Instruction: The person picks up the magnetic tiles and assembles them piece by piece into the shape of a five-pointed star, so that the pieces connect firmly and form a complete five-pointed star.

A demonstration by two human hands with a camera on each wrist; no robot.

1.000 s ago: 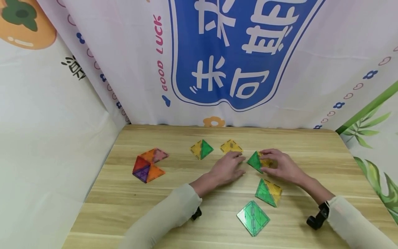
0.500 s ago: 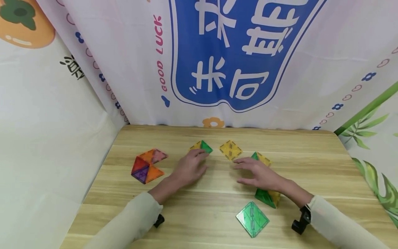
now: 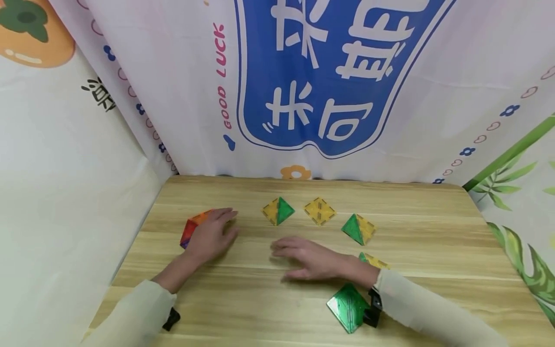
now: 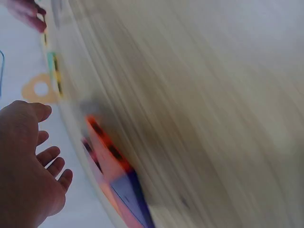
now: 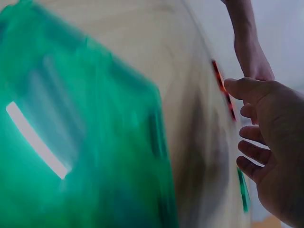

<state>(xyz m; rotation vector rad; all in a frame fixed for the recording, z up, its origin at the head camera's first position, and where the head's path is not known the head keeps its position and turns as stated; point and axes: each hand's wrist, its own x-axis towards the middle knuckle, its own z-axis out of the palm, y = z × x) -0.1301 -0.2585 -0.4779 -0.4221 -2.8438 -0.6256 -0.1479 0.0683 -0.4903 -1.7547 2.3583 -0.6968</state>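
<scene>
In the head view my left hand (image 3: 211, 237) hovers over a cluster of translucent triangular magnetic tiles (image 3: 189, 230), red, orange and purple, hiding most of it. The left wrist view has the orange and purple tiles (image 4: 116, 166) beside that hand, apart from its loosely bent fingers. My right hand (image 3: 310, 258) is above the middle of the table with spread fingers and nothing held. Behind it lie a yellow-green tile pair (image 3: 278, 211) and a yellow pair (image 3: 320, 211). The right wrist view shows a large blurred green tile pair (image 5: 85, 123) near the camera.
Another green-yellow pair (image 3: 360, 229) lies to the right. Below it, a further green-yellow pair (image 3: 375, 260) is partly covered by the right forearm. A green diamond (image 3: 348, 308) is near the front, under the wrist camera (image 3: 373, 308). A printed curtain (image 3: 303, 96) hangs behind the wooden table (image 3: 256, 299).
Both hands have swept left: the left from beside the yellow pair to the red-orange cluster, the right away from a green-yellow pair to mid-table. The tiles appear to stay in place.
</scene>
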